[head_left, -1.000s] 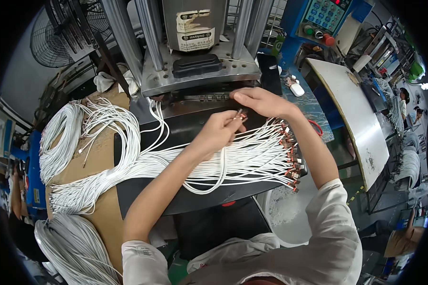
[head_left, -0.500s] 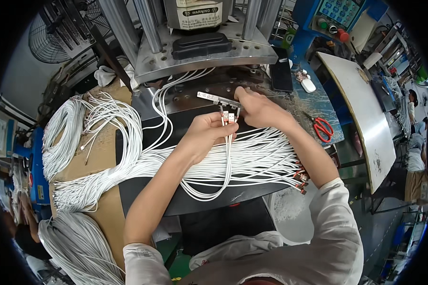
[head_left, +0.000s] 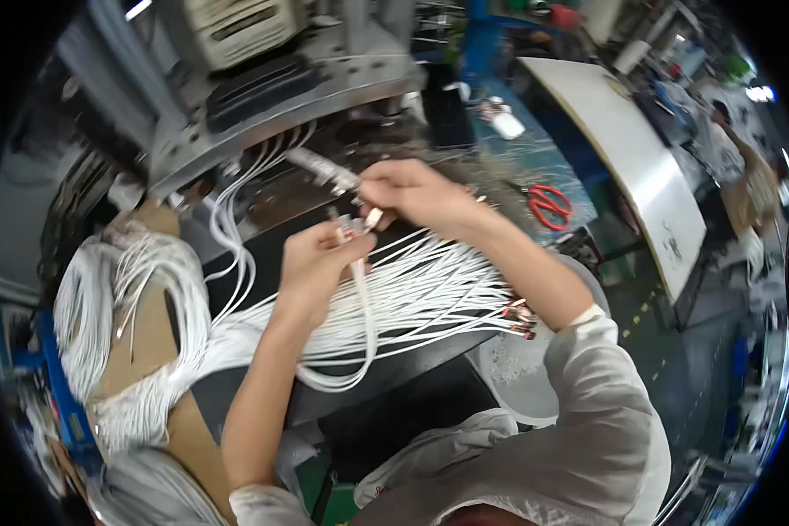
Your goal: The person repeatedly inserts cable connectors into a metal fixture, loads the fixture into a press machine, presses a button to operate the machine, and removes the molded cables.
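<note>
My left hand [head_left: 314,267] is closed around the ends of a few white cables [head_left: 368,320], just below their small connectors [head_left: 351,230]. The cables hang from it in a loop. Right beside it, my right hand [head_left: 412,195] pinches the end of a narrow metal strip fixture [head_left: 317,165], which slants up to the left. One pale connector end lies between the two hands; blur hides whether it touches the fixture. Under both hands spreads a thick bundle of white cables [head_left: 430,289], with orange-brown ends [head_left: 519,317] at the right.
A press with a steel plate [head_left: 351,74] stands behind the hands. Red-handled scissors [head_left: 548,209] and a black phone [head_left: 447,118] lie to the right, before a white-topped table [head_left: 622,149]. Coiled white cables [head_left: 83,307] lie on cardboard at left. A white bin [head_left: 535,394] sits below the bench edge.
The view has swung and tilted, so the bench appears further left and turned. The fixture slants more steeply, and its right end has shifted off the connectors in my left hand. Both hands keep their grip.
</note>
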A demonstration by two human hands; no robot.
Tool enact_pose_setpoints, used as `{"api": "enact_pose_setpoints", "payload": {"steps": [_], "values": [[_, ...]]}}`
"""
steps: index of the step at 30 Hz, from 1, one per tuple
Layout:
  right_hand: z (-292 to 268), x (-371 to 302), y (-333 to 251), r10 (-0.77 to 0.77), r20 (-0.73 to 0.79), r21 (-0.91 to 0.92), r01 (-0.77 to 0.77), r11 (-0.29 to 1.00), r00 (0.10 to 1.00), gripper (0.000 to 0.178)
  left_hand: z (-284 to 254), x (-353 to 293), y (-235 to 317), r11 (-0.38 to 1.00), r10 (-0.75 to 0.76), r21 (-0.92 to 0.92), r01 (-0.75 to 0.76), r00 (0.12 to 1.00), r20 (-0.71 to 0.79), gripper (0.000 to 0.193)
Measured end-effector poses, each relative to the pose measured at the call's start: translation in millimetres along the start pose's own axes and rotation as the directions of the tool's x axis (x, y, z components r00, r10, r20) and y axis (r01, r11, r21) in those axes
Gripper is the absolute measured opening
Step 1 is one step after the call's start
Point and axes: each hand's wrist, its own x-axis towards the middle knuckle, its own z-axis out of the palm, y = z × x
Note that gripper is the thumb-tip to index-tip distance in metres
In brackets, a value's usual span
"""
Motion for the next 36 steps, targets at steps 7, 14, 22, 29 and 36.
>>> {"api": "enact_pose_setpoints", "payload": {"steps": [7,14,22,29,36], "values": [[18,5,1,0.014,0.097,0.000,-0.014,1.000,0.995,0.028,-16,-12,-11,0.997,0.065,-0.026,-0.068,0.994,-0.091,0.014],[3,1,11,0.006,0.173,-0.013,-0.004,1.000,0.985,0.028,8,-11,-2,0.997,0.045,-0.046,-0.054,0.985,-0.169,0.012],[5,6,9,-0.016,0.162,0.008,0.014,1.000,0.987,0.029,-15,-9,-4,0.998,0.055,-0.037,-0.056,0.998,-0.041,0.015],[3,10,15,-0.024,0.133,0.063,0.016,0.998,0.991,0.032,-16,-12,-13,0.993,0.102,0.063,-0.095,0.988,-0.118,0.019],[5,9,17,-0.065,0.112,0.068,0.058,0.996,0.992,0.028,-8,-17,-9,0.992,0.107,0.087,-0.095,0.983,-0.148,0.019]]}}
